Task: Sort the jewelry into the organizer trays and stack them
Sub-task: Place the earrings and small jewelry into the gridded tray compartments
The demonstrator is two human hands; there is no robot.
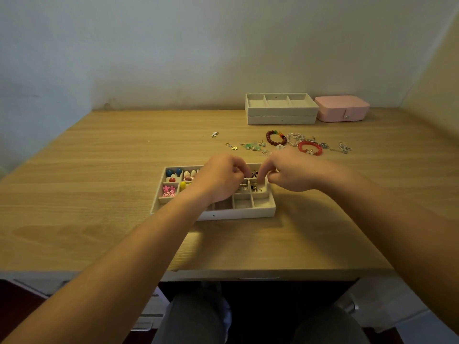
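Observation:
A cream organizer tray (263, 211) with many small compartments lies in front of me on the wooden desk. Its left cells hold blue and red beads (173, 173), pink flower pieces (169, 191) and a yellow bead. My left hand (218, 178) and my right hand (288, 173) hover over the tray's middle cells, fingers pinched close together above small metal earrings (254, 187). What, if anything, sits between the fingertips is too small to tell. Loose jewelry lies beyond the tray: a dark red bead bracelet (276, 137), a bright red bracelet (310, 147), green and silver pieces (253, 146).
Two more cream trays (282, 111) sit stacked at the back of the desk, the top one with three long cells. A shut pink jewelry box (342, 108) stands to their right. A small charm (214, 134) lies alone mid-desk. The desk's front edge runs just before my knees.

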